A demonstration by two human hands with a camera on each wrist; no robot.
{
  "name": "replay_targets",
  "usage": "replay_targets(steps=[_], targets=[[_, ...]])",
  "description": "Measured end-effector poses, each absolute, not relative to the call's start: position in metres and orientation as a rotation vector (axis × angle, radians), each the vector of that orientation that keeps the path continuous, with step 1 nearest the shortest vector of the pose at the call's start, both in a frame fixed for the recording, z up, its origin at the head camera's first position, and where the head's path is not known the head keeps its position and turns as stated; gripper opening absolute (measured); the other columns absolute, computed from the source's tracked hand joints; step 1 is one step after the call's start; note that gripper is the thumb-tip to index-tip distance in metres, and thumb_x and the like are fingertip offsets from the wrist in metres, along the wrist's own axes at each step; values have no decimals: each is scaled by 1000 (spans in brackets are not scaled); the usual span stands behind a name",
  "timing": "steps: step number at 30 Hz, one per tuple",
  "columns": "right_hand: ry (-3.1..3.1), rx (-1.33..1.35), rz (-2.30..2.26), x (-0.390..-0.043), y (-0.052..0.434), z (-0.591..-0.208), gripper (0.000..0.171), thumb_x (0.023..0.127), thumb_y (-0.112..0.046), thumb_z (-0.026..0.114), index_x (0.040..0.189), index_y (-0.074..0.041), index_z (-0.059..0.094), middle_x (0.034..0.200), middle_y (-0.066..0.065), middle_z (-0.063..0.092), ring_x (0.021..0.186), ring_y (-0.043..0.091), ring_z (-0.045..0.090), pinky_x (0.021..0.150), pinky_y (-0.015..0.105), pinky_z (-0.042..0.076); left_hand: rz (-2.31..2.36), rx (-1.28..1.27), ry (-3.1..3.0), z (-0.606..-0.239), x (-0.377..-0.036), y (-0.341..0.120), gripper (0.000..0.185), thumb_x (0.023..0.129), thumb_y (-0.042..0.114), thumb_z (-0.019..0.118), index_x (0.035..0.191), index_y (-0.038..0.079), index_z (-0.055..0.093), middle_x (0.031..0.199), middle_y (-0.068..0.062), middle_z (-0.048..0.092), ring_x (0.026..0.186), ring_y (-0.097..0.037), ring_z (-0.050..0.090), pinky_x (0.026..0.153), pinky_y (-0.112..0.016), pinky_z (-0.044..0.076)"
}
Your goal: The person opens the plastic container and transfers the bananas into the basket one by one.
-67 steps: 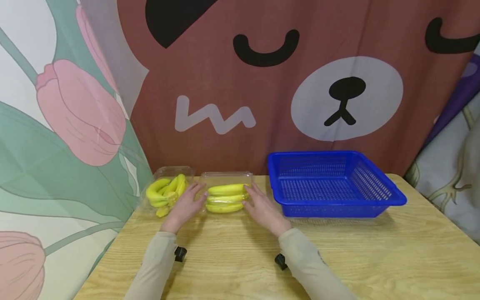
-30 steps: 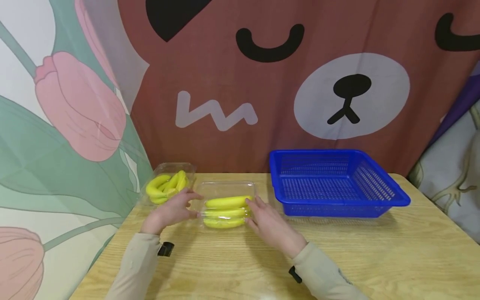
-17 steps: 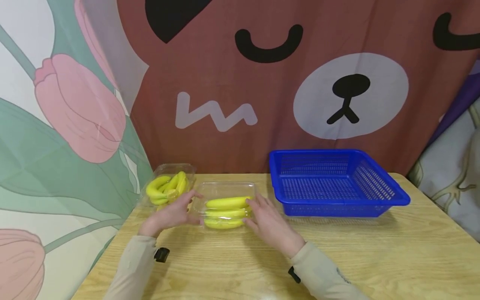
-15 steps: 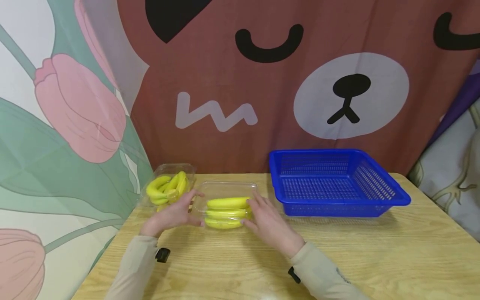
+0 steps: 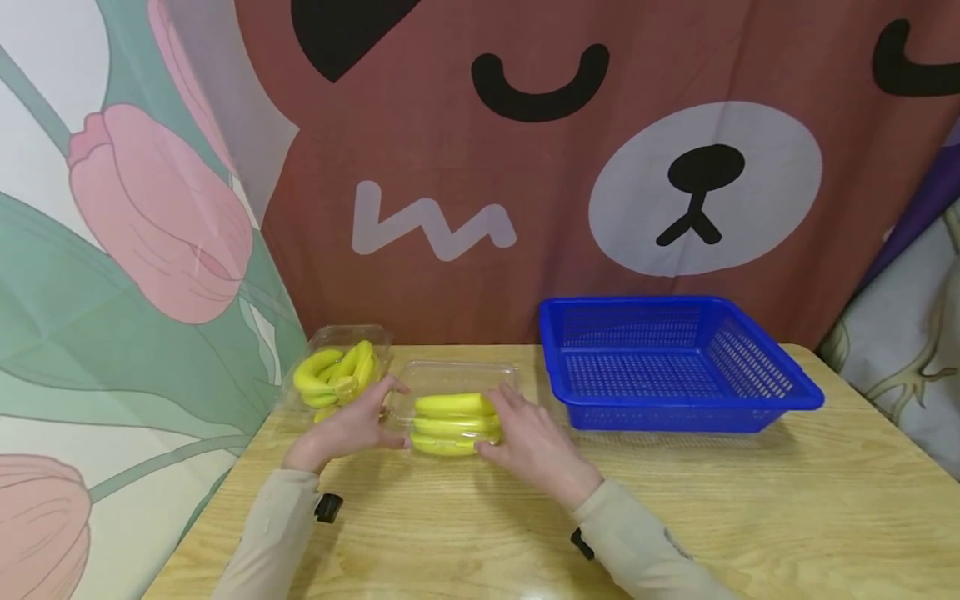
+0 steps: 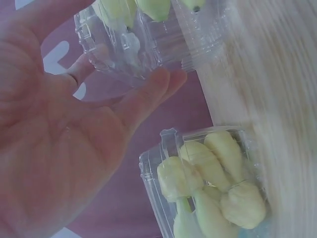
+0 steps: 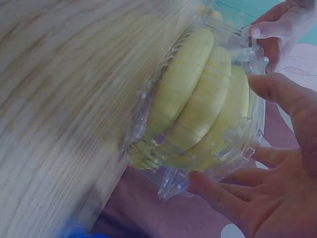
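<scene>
A clear plastic clamshell box [image 5: 455, 373] holding several bananas [image 5: 453, 425] lies on the wooden table between both hands. My left hand [image 5: 348, 429] curves round its left end, thumb at the near corner and fingers toward the back. In the left wrist view, the left fingertips [image 6: 161, 82] lie against the plastic. My right hand [image 5: 534, 437] grips the right end, its thumb on the near edge and fingers over the top. The right wrist view shows the right thumb [image 7: 270, 89] on the box edge, with the bananas lying side by side under the plastic.
A second clear box [image 5: 341, 335] with a bunch of bananas stands at the back left, partly behind the left hand. A blue perforated basket [image 5: 678, 404] sits at the back right. Behind the table [image 5: 450, 533] hangs a curtain [image 5: 420, 300] with a bear print.
Over two seconds the box has come nearer along the table, away from the curtain. Both hands moved with it. Lately the right hand has shifted slightly left, its thumb further along the near edge.
</scene>
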State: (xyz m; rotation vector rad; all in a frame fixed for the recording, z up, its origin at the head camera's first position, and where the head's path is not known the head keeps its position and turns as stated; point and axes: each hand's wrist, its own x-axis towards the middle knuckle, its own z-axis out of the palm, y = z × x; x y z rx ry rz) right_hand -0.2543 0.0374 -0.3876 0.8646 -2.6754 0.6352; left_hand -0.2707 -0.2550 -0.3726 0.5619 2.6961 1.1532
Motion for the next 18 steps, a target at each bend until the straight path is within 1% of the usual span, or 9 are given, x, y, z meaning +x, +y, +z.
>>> replay_targets(steps=[1, 3, 6, 9, 10, 13, 15, 16, 18], targets=[[-2676, 864, 629, -255, 37, -387, 68, 85, -42, 75, 139, -9, 49, 143, 33, 40, 76, 31, 69, 67, 41, 57, 1149, 564, 2698, -372, -270, -254, 67, 81, 19, 83, 131, 13, 39, 148, -18, 34, 125, -53, 42, 99, -59, 41], [-2678, 863, 606, -255, 37, -387, 69, 86, -42, 75, 141, -9, 50, 143, 33, 41, 75, 29, 69, 67, 40, 57, 1127, 565, 2706, -370, -270, -253, 66, 82, 19, 82, 132, 14, 39, 148, -19, 35, 124, -50, 45, 97, -57, 42], [-2660, 874, 539, -257, 36, -389, 67, 88, -41, 73, 141, -6, 51, 141, 34, 42, 88, 36, 69, 70, 43, 57, 1082, 561, 2731, -367, -268, -251, 65, 83, 20, 81, 132, 14, 39, 144, -20, 39, 114, -41, 52, 90, -52, 47], [-2609, 900, 458, -259, 34, -392, 64, 89, -37, 73, 139, -3, 52, 137, 35, 46, 94, 41, 67, 68, 44, 58, 1040, 567, 2748, -366, -266, -249, 64, 84, 21, 79, 132, 14, 37, 142, -23, 39, 107, -36, 54, 86, -49, 47], [-2590, 912, 437, -259, 34, -393, 63, 89, -35, 73, 139, -3, 52, 136, 35, 47, 93, 42, 67, 64, 42, 58, 1035, 567, 2750, -367, -266, -249, 65, 85, 20, 79, 133, 14, 36, 142, -23, 38, 107, -37, 54, 87, -50, 47], [-2540, 944, 362, -260, 33, -394, 60, 89, -30, 74, 139, -4, 53, 131, 34, 52, 83, 38, 69, 51, 34, 54, 1026, 565, 2762, -367, -265, -248, 65, 85, 20, 79, 133, 14, 35, 145, -24, 35, 112, -39, 52, 90, -53, 46], [-2511, 963, 297, -260, 33, -395, 58, 91, -30, 72, 139, -4, 53, 127, 32, 55, 84, 38, 69, 49, 32, 53, 1032, 561, 2770, -368, -265, -247, 65, 86, 19, 78, 134, 15, 35, 144, -23, 35, 112, -40, 52, 90, -53, 46], [-2500, 973, 272, -260, 33, -395, 57, 92, -30, 71, 139, -4, 53, 125, 30, 56, 82, 36, 68, 47, 31, 52, 1036, 569, 2773, -368, -265, -248, 65, 86, 19, 77, 135, 14, 34, 143, -23, 35, 112, -41, 52, 90, -54, 46], [-2474, 986, 222, -260, 33, -394, 55, 94, -31, 67, 139, -3, 52, 120, 26, 58, 82, 35, 68, 49, 32, 54, 1059, 594, 2775, -370, -266, -248, 64, 88, 16, 75, 136, 13, 33, 142, -24, 34, 112, -41, 50, 90, -54, 46]])
